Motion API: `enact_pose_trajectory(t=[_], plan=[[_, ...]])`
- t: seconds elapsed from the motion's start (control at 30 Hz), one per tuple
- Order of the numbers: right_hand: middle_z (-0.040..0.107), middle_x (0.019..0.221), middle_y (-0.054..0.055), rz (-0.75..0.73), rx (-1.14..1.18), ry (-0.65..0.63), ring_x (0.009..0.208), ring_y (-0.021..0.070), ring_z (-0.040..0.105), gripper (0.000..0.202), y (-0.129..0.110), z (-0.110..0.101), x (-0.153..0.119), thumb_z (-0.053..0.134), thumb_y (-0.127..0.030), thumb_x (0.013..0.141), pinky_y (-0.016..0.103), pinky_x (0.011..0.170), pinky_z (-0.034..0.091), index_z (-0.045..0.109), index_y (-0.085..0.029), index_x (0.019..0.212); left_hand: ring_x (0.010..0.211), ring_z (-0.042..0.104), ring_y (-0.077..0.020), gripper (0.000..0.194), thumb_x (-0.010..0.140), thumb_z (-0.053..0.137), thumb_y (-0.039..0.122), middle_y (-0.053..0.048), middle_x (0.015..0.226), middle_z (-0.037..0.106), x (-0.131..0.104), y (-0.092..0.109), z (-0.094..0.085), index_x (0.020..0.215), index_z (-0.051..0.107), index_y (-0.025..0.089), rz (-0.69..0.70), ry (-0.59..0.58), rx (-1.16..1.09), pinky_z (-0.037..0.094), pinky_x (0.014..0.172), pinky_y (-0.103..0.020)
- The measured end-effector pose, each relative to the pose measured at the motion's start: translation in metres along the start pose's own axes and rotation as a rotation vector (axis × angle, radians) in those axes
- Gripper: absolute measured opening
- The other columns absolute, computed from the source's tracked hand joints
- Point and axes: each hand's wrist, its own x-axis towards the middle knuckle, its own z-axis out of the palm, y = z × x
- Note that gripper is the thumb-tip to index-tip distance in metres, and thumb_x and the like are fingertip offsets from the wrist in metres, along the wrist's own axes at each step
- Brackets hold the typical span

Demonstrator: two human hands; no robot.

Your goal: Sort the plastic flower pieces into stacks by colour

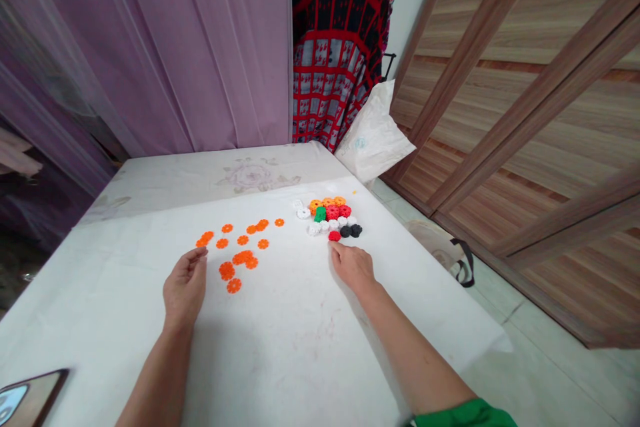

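Note:
Flat orange flower-shaped discs point(243, 240) lie scattered on the left half of the white-covered table. My left hand point(186, 283) is just beside the nearest of them, fingers curled together; whether anything is between the fingertips is hidden. On the right, small stacks of interlocked flower-shaped discs stand in rows: orange stacks point(327, 202), red stacks point(333, 212), a green stack point(320, 214), white stacks point(334, 224) and black stacks point(351, 231). At the front of this group, the closed fingertips of my right hand point(353, 265) meet a small red flower-disc stack point(334, 236).
A phone point(35, 397) lies at the table's lower left corner. Beyond the far right corner stands a white plastic bag point(375, 137). A bag with black handles point(440, 250) sits on the floor by the wooden wardrobe point(525, 113). Purple curtains point(200, 47) hang behind the table.

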Motion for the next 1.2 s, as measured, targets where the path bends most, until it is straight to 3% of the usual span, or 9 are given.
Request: enact_pose_trajectory(t=[0.3,0.57,0.97,1.2], plan=[[0.076,0.096,0.005,0.058,0.086,0.03,0.088,0.0207,0.069,0.04,0.009,0.007,0.003,0.033,-0.034,0.098,0.028,0.072,0.042,0.063,-0.035,0.124,0.087,0.068,-0.0192,0.032,0.076,0.056,0.041,-0.005,0.095,0.074,-0.002,0.004,0.001,0.095,0.069,0.02,-0.02,0.004,-0.033,0.054,0.088,-0.034],[0.075,0.1,0.007,0.195,0.1,0.039,0.09,0.0207,0.069,0.039,0.034,-0.004,0.01,0.031,-0.03,0.098,0.028,0.07,0.04,0.068,-0.025,0.11,0.088,0.069,-0.0199,0.032,0.073,0.057,0.043,-0.005,0.096,0.075,-0.002,0.005,0.0,0.094,0.069,0.021,-0.028,0.003,-0.031,0.053,0.089,-0.035],[0.075,0.1,0.007,0.133,0.074,0.001,0.09,0.0204,0.068,0.039,0.032,-0.003,0.018,0.032,-0.031,0.098,0.028,0.072,0.042,0.067,-0.027,0.112,0.082,0.068,-0.0187,0.034,0.075,0.056,0.044,-0.005,0.095,0.074,-0.003,0.005,-0.001,0.095,0.069,0.02,-0.007,0.001,-0.004,0.055,0.083,-0.034],[0.075,0.099,0.007,0.136,0.076,-0.011,0.09,0.0213,0.069,0.039,0.032,-0.004,0.023,0.032,-0.031,0.097,0.029,0.072,0.042,0.068,-0.026,0.109,0.087,0.068,-0.0189,0.033,0.074,0.056,0.042,-0.005,0.097,0.074,-0.003,0.006,0.0,0.095,0.068,0.02,-0.028,0.001,-0.02,0.054,0.087,-0.034]])
